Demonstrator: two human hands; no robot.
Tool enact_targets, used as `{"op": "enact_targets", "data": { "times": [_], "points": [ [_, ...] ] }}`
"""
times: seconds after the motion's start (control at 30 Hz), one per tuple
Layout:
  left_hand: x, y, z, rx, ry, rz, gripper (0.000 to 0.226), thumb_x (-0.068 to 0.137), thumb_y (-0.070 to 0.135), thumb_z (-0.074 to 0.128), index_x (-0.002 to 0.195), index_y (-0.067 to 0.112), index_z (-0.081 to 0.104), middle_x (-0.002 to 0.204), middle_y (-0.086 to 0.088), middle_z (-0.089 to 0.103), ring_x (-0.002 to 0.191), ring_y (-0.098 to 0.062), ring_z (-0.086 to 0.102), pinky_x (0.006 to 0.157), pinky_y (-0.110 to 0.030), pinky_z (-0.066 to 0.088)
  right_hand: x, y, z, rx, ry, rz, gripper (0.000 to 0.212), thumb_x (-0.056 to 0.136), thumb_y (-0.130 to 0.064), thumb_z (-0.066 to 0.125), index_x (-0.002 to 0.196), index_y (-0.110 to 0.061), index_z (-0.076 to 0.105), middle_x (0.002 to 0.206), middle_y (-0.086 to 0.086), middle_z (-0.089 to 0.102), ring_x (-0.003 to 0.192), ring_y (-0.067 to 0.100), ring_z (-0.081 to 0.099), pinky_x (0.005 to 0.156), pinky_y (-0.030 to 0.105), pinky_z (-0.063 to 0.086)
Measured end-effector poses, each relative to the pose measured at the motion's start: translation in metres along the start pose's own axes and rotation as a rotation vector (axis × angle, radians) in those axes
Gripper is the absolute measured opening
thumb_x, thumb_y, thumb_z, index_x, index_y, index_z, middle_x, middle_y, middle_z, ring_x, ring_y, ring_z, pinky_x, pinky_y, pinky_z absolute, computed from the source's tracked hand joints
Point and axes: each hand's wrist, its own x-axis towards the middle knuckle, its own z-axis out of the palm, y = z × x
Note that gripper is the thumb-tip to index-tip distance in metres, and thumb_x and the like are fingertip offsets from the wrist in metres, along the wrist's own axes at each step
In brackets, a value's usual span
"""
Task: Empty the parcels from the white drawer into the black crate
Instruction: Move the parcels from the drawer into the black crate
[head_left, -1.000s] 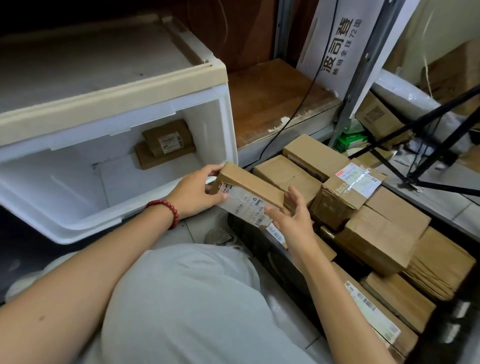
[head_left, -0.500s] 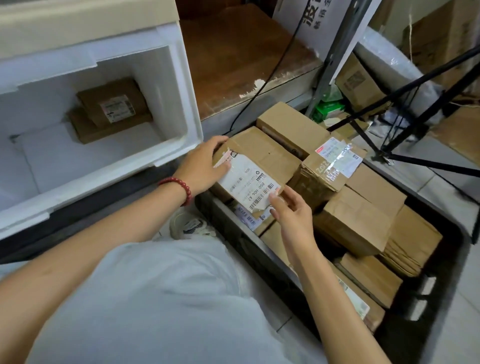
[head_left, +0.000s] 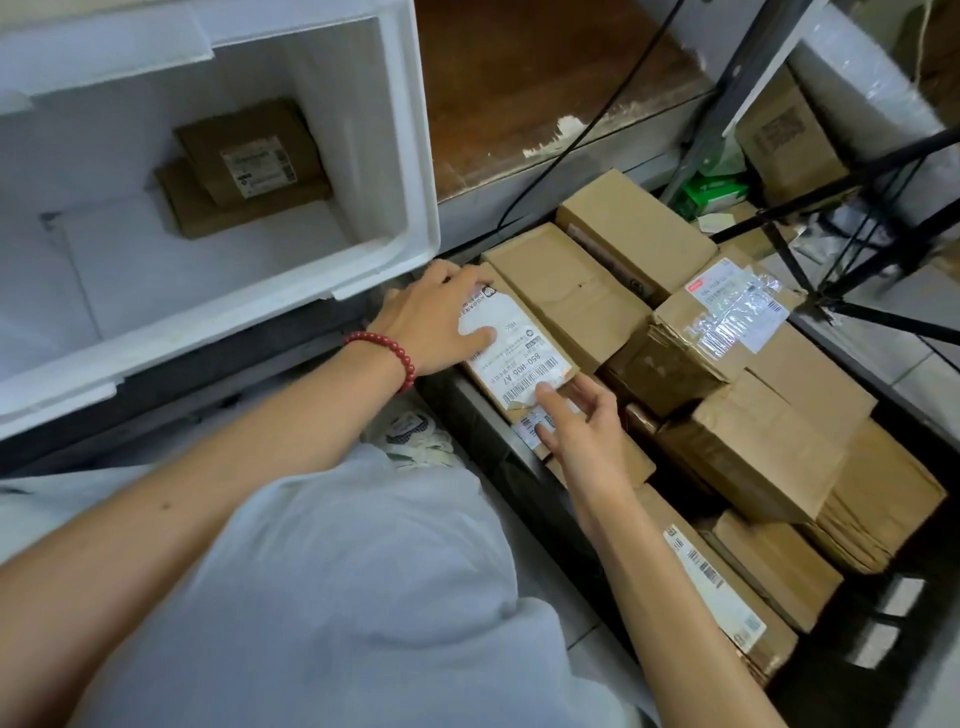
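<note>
A brown parcel with a white shipping label (head_left: 519, 358) lies at the near left corner of the black crate (head_left: 511, 462), on top of other cardboard parcels. My left hand (head_left: 436, 317) grips its far end, thumb on the label. My right hand (head_left: 582, 426) touches the parcel's near edge with nearly straight fingers. The crate holds several brown boxes, one with a taped label (head_left: 727, 317). The white drawer (head_left: 395, 260) stands open at the left, and two stacked brown parcels (head_left: 249, 161) lie against its back wall.
A wooden shelf (head_left: 519, 88) with a black cable (head_left: 587, 130) across it sits behind the crate. Black tripod legs (head_left: 857, 228) cross the upper right above more boxes and a green packet (head_left: 717, 192). My knee and shoe (head_left: 415, 436) are beside the crate.
Both hands carried the labelled parcel from in front of the drawer down into the crate, laying it flat, label up. My right hand's fingers have straightened at its near edge.
</note>
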Motion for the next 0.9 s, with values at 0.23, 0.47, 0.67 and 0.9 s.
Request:
{"op": "enact_targets", "data": {
  "times": [0.23,0.47,0.67,0.9],
  "points": [
    [-0.007,-0.009,0.008,0.358,-0.093,0.049,0.069,0.084,0.054,0.059,0.143,0.028,0.035,0.154,-0.006,0.010,0.140,-0.029,0.020,0.114,-0.049,0.018,0.000,0.004,0.007,-0.170,-0.121,0.015,0.044,0.093,-0.030,0.062,0.134,-0.018,0.050,0.127,-0.007,0.058,0.113,0.005,0.054,0.099,0.024,0.042],
    [-0.014,-0.013,0.004,0.611,-0.174,0.077,0.054,0.096,0.058,0.025,0.140,0.031,0.041,0.148,0.005,0.037,0.139,-0.021,0.026,0.113,-0.051,0.011,-0.007,0.004,0.010,-0.441,-0.262,-0.072,0.048,0.096,-0.044,0.053,0.141,-0.030,0.043,0.133,-0.019,0.043,0.116,-0.002,0.043,0.096,0.021,0.033],
    [-0.031,-0.031,0.002,0.531,-0.137,0.006,0.060,0.097,0.053,0.033,0.150,0.026,0.023,0.158,0.002,0.018,0.146,-0.020,0.011,0.118,-0.049,0.005,-0.011,0.008,0.008,-0.905,-0.158,-0.356,0.065,0.094,-0.047,0.054,0.149,-0.022,0.032,0.157,-0.001,0.027,0.144,0.018,0.024,0.118,0.037,0.022],
    [-0.047,-0.058,-0.010,0.395,0.279,-0.184,0.059,0.095,0.048,0.042,0.146,0.019,0.032,0.155,-0.008,0.025,0.143,-0.028,0.016,0.117,-0.050,0.005,-0.003,-0.018,0.048,-1.007,-0.151,-0.665,0.061,0.094,-0.039,0.056,0.147,-0.013,0.037,0.153,0.006,0.034,0.146,0.024,0.022,0.117,0.045,0.023]
  ]
}}
